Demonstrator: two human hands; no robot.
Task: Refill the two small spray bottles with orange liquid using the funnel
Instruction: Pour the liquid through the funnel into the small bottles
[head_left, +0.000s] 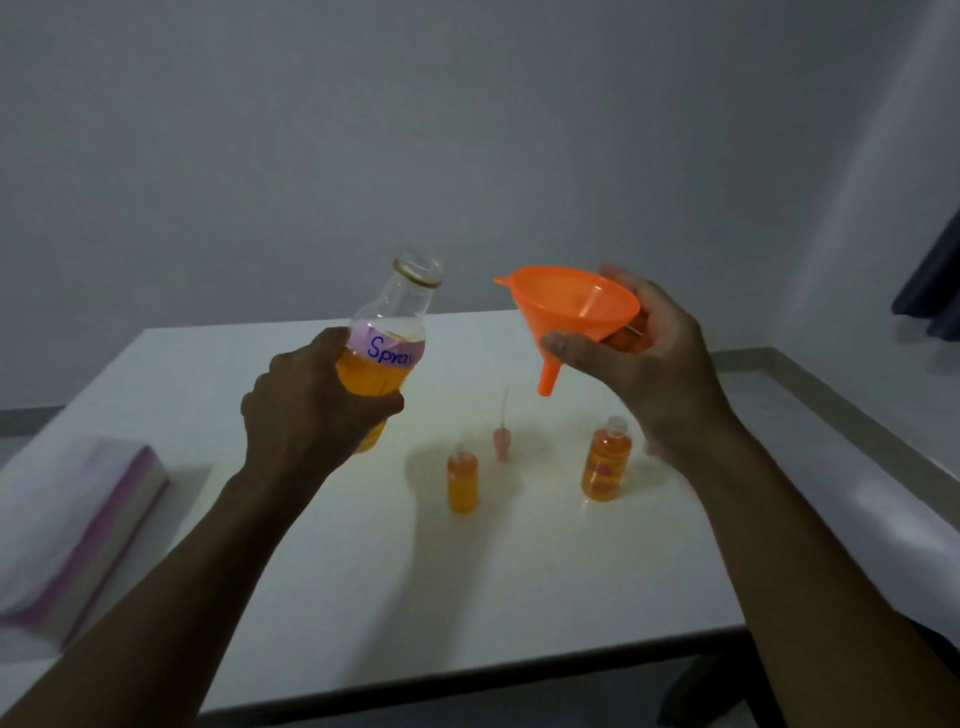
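Two uncapped small bottles, the left spray bottle (462, 483) and the right spray bottle (606, 460), stand upright on the counter (519, 582), both holding orange liquid; a detached spray pump (502, 441) stands between them. Above, the right grip (654, 364) curls round the orange funnel (571, 312), thumb across its cone. The left grip (306, 410) wraps the tilted, open supply bottle (387, 353).

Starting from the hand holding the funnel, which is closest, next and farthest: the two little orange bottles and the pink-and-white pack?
From the right hand, which holds the funnel, in the head view:
1. Little bottle on the right, just below that hand.
2. Little bottle on the left, farther left, near the middle.
3. Pink-and-white pack, far over at the left edge.
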